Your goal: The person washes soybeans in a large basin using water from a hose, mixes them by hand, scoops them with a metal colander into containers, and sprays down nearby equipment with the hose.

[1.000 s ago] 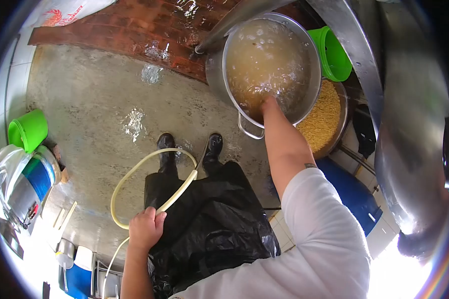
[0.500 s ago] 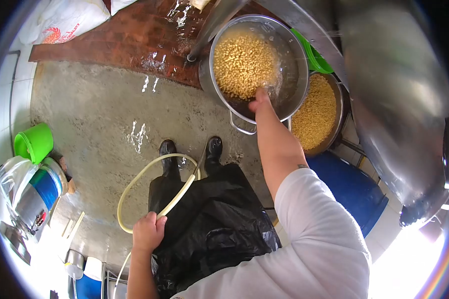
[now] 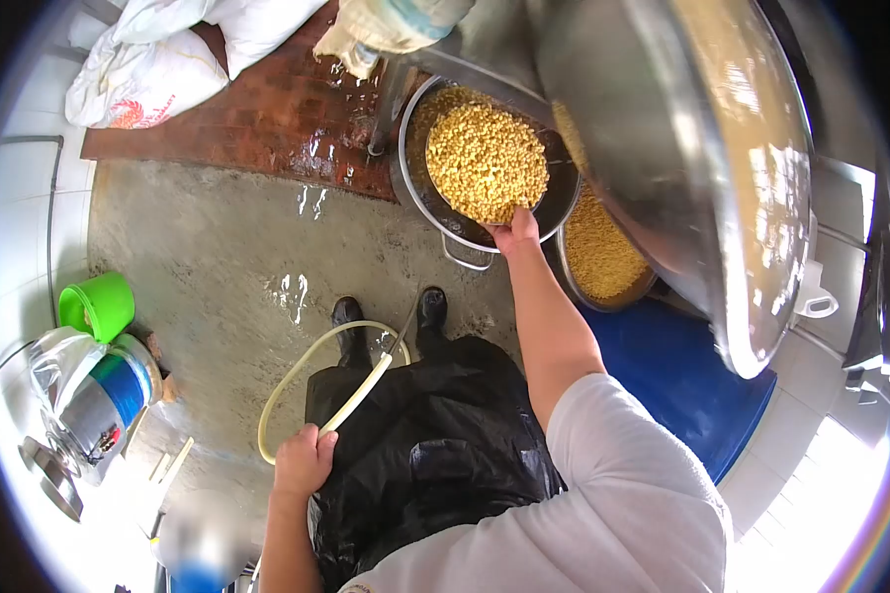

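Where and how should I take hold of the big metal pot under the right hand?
Grip the loop handle on the pot's near rim, approaching from the boots' side: it juts outward over open floor, apart from the right hand.

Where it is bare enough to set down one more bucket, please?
Widest bare patch: the concrete floor between the green bucket, the boots and the reddish-brown strip. It looks wet. That strip is also partly bare, between the white sacks and the pot. Crowded: around the pot, with the kernel bowl and steel vessel.
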Demonstrator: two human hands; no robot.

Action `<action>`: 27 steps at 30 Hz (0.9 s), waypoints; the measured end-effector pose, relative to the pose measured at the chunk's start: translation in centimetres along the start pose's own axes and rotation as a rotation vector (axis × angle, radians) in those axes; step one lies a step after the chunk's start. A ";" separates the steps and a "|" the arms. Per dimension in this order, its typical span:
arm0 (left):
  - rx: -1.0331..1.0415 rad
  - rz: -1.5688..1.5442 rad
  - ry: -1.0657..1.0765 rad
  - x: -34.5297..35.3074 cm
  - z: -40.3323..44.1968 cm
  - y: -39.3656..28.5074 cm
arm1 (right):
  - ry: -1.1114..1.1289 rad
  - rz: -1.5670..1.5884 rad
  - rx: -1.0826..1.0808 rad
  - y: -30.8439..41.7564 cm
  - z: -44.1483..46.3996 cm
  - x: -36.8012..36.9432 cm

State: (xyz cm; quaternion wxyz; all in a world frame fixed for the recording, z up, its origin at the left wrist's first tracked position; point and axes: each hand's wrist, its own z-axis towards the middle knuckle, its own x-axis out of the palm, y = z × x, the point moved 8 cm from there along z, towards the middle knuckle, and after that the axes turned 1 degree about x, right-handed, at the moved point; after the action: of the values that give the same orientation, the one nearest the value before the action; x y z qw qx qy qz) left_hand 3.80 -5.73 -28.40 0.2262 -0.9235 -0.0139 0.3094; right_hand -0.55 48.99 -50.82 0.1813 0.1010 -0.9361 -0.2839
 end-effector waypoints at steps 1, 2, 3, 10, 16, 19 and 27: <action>0.005 0.008 -0.008 -0.5 -0.3 -0.3 | 0.006 0.009 -0.005 0.1 -0.3 -0.8; -0.002 -0.001 -0.006 -0.8 -0.9 -0.7 | 0.038 0.054 0.002 0.3 -1.1 -1.7; -0.009 -0.011 -0.003 -1.2 -1.3 -0.9 | 0.070 0.096 0.009 0.4 -1.7 -2.2; -0.012 0.077 0.000 -4.6 -4.1 -2.5 | 0.005 0.308 -0.059 4.6 -13.3 -8.3; -0.008 0.167 -0.034 -8.7 -5.8 -4.6 | -0.137 0.356 -0.050 7.9 -27.9 -17.9; 0.075 0.199 -0.021 -9.8 -6.0 -5.8 | -0.169 0.418 -0.077 9.8 -35.8 -22.1; 0.168 0.173 -0.057 -12.8 -4.6 -8.3 | -0.350 0.435 -0.243 17.1 -53.1 -29.1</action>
State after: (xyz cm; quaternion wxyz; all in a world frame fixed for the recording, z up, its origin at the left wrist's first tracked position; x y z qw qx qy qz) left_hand -2.89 -2.34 -14.38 0.2749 -0.8899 0.0853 0.3540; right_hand 45.70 45.15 -8.26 0.0846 -0.1749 -0.9119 -0.3614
